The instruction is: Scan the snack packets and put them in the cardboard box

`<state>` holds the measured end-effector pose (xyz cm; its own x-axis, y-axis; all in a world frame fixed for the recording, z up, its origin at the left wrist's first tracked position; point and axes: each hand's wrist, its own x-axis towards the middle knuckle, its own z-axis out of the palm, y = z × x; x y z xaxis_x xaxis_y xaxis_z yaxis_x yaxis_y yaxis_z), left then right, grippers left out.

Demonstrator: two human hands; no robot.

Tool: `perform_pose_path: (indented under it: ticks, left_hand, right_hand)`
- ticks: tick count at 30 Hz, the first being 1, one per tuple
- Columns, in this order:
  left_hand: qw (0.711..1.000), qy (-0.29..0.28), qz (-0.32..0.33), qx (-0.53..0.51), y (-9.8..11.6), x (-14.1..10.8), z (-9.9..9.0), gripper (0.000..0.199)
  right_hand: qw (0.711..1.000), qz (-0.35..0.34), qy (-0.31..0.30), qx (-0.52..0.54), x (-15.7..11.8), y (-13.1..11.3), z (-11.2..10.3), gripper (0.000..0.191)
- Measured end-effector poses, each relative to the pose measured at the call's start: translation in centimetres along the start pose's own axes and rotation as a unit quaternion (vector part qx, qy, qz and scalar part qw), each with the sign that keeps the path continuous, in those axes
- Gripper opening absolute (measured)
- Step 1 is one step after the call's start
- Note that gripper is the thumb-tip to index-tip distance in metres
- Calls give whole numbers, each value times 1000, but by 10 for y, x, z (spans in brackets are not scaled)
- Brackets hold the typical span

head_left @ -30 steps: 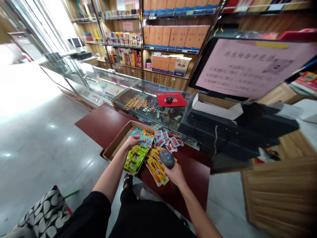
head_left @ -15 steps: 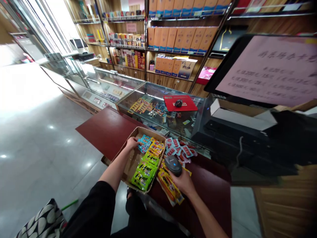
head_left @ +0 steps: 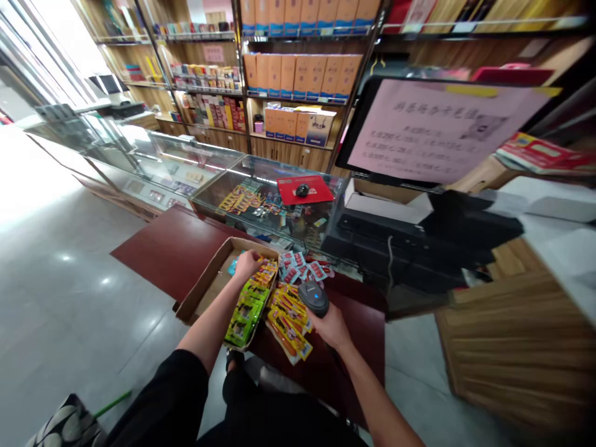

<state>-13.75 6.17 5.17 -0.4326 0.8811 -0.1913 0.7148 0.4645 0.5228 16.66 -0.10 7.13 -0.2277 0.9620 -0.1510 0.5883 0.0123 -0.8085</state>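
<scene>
My right hand is wrapped round a dark grey barcode scanner with a small blue light, held above the counter. My left hand reaches into a shallow cardboard box, fingers pinched over the yellow snack packets; whether a packet is between the fingertips I cannot make out. Green snack packets lie in the near part of the box, and blue packets are partly covered by my left hand. Yellow sausage packs lie on the counter beside the box. Behind them is a pile of small red-and-white packets.
The dark red counter top adjoins a glass display case, with a red mouse pad and black mouse on it. A monitor covered by a pink sheet stands at right, behind a white open box. Stocked shelves line the back.
My view has swung to the right. In the box, my left hand has moved from the blue packets to the yellow ones. My right hand still holds the scanner.
</scene>
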Motion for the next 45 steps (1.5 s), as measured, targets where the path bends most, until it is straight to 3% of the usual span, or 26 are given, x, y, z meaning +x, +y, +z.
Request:
perform_pose_path:
  ticks: [5,10,15,20,26,31,34,37,39,43,45]
  left_hand:
    - [993,-50,110,16,77,-23,65,28]
    - [984,-101,137,50,129,-30,124,36]
    - [974,-96,171,111,155,-24,157,41]
    - [960,-98,167,204,163,-20,178,58]
    - [955,-82,194,209,157,-29,185,43]
    - [975,-73,197,73,141,-38,171,24]
    - [985,-74,108,-115,128,-47,161,16]
    - [969,-88,14,-229,114,-61,154,23]
    - [943,-113,-16,-312,106,-72,151,28]
    - [812,-201,-91,-540,100,-91,144,27]
    - [789,-214,-109,-566,101,-97,140,30]
  right_hand:
    - [999,30,33,9,-15,25,-38,32]
    - [996,57,68,18,-27,52,-69,33]
    - [991,80,103,25,-40,74,-91,34]
    - [987,102,124,26,-50,86,-104,32]
    - [987,107,119,32,-55,93,-102,32]
    - [990,92,102,41,-55,88,-95,36]
    - [991,87,95,46,-54,81,-89,37]
    - [992,80,82,51,-52,72,-83,36]
    - [993,73,71,54,-51,66,-79,35]
    - [995,71,55,51,-49,56,-74,30]
    - [995,75,51,48,-49,53,-72,28]
